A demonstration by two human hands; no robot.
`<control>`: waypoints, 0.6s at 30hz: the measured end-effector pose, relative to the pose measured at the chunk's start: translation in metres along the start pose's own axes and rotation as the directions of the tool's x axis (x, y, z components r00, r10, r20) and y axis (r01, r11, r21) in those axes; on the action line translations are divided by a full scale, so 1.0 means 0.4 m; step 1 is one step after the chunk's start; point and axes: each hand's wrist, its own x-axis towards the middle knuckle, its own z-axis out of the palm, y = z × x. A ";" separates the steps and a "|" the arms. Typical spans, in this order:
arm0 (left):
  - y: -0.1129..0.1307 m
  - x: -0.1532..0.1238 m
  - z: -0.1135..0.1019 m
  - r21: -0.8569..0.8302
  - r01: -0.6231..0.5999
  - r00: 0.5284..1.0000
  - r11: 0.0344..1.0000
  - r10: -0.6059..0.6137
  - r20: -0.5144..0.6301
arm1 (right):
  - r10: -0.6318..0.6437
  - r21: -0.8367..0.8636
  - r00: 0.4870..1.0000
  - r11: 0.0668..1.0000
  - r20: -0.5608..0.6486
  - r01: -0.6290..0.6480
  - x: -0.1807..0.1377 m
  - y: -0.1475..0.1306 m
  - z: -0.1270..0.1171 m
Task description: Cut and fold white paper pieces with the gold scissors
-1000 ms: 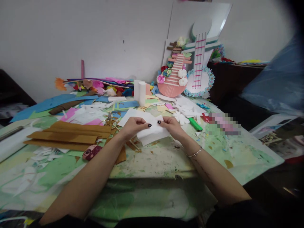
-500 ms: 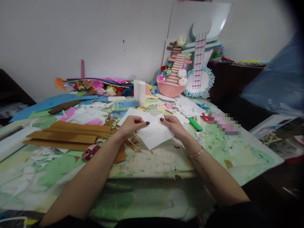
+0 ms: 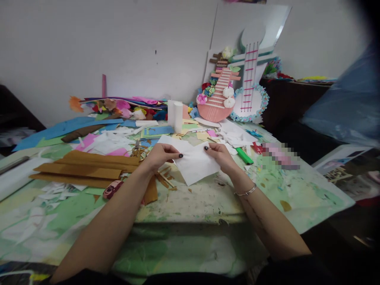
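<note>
Head view: fingers (image 3: 174,156) partly hide the white sheet (image 3: 196,166)

We saw folded mustard-brown paper sheets (image 3: 86,169) on the left of a paint-stained, green-and-white counter (image 3: 192,206), with a small, rounded maroon object (image 3: 112,190) just in front of them. At the back, a coral-pink lute-shaped craft (image 3: 214,111) stood beside a white lute-shaped craft (image 3: 247,103) ringed with little blue flowers. We noticed a bright green, elongated object (image 3: 244,156) towards the right and bluish translucent plastic (image 3: 335,103) beyond the counter.
</note>
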 end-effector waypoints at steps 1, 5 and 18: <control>0.000 0.000 0.001 -0.009 0.007 1.000 1.000 -0.007 0.010 | 0.004 -0.010 1.000 1.000 -0.004 -0.004 0.000 0.001 0.000; 0.001 0.000 0.000 -0.065 0.066 0.993 0.996 -0.060 0.100 | 0.009 -0.039 1.000 0.999 -0.014 -0.010 0.002 0.004 0.003; -0.017 -0.006 0.029 -0.106 0.116 0.949 0.988 -0.079 0.305 | 0.036 0.013 0.995 0.999 0.097 -0.037 0.006 0.025 0.021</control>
